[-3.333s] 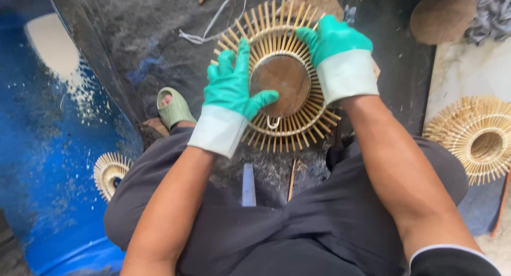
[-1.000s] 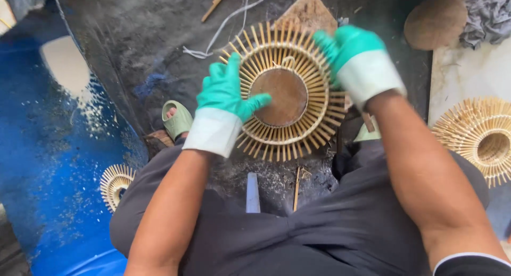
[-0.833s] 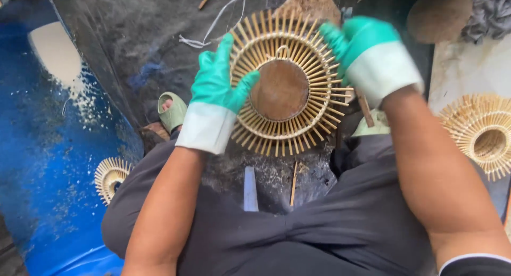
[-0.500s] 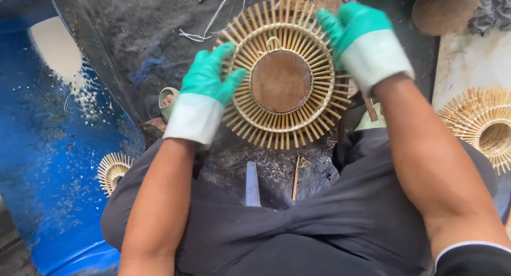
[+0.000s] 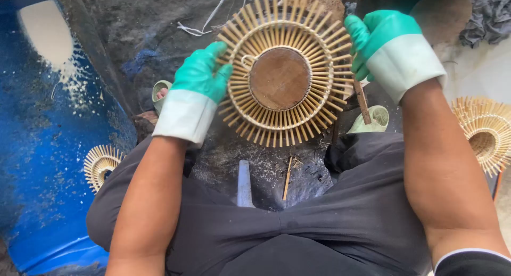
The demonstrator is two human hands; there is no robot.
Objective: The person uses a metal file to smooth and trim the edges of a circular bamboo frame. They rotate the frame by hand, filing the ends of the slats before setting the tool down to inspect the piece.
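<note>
left hand (image 5: 199, 73) and right hand (image 5: 372, 36) – green-gloved – gripping opposite rims of round bamboo sunburst frame (image 5: 285, 76), wooden disc (image 5: 279, 78) centred.

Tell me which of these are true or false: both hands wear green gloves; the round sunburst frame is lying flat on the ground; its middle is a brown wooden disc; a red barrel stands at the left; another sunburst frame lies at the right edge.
1. Both hands wear green gloves. True: the left hand and the right hand each have a green glove with a white cuff.
2. The sunburst frame lies flat on the ground. False: both hands hold it up by its rim.
3. Its middle is a brown wooden disc. True.
4. A red barrel stands at the left. False: the barrel is blue.
5. Another frame lies at the right edge. True.
</note>
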